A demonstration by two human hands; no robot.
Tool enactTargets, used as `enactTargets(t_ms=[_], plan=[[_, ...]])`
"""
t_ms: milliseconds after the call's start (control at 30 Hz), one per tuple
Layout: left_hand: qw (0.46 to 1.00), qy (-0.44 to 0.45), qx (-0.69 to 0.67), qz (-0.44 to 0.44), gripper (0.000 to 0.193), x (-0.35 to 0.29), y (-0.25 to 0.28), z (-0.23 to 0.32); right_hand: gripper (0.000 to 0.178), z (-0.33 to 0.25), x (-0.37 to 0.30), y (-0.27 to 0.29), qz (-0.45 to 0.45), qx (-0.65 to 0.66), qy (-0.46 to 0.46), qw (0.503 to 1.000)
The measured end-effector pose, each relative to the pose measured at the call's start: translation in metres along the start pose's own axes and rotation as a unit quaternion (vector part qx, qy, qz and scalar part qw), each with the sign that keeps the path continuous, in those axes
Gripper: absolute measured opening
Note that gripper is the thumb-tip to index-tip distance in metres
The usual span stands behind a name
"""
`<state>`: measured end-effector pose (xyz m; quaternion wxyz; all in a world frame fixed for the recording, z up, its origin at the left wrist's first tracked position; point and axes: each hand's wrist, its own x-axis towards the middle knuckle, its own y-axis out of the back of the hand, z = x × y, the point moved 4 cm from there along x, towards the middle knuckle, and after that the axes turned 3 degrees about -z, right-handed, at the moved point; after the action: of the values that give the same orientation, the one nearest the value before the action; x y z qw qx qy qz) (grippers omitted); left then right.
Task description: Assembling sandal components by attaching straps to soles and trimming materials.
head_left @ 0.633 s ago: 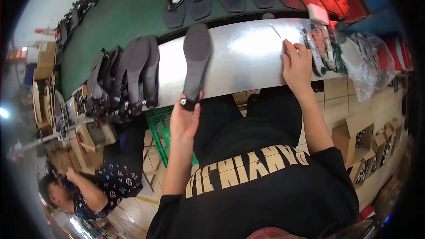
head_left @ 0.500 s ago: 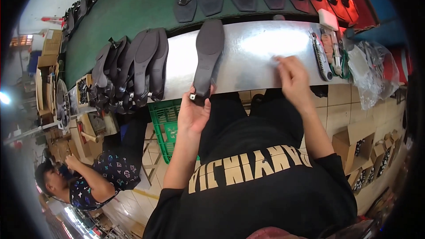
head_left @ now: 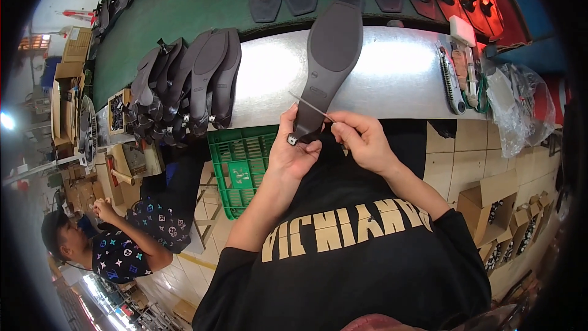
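Over nr bench edge (head_left: pixel 410 114): upturned shoe (head_left: pixel 334 40)

Dark grey sole (head_left: pixel 331 52); silver benchtop (head_left: pixel 401 79); green crate (head_left: pixel 233 176).

Matt sole (head_left: pixel 335 40), perhaps rubber; glossy metal worktop (head_left: pixel 398 86).

A metal bench (head_left: pixel 416 79) bears piled dark shoes (head_left: pixel 200 86) and a utility knife (head_left: pixel 452 79).
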<state>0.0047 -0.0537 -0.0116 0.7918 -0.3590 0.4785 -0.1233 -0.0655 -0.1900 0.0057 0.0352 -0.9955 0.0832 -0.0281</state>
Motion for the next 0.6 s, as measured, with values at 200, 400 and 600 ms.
enactTargets(t_ms=[200,400,600], plan=[[0.91,-0.308,0.267,0.073,0.051,-0.003,0.004,0.024,0.049,0.0,-0.012,-0.013,-0.138,0.198,-0.242,0.94],[0.793,-0.493,0.351,0.068,0.069,-0.023,-0.016,0.034,0.044,-0.002,-0.012,-0.024,-0.11,0.304,-0.287,0.902],[0.813,-0.465,0.34,0.085,0.084,-0.023,-0.011,0.051,0.029,-0.011,-0.008,-0.016,-0.114,0.069,-0.16,0.978]])
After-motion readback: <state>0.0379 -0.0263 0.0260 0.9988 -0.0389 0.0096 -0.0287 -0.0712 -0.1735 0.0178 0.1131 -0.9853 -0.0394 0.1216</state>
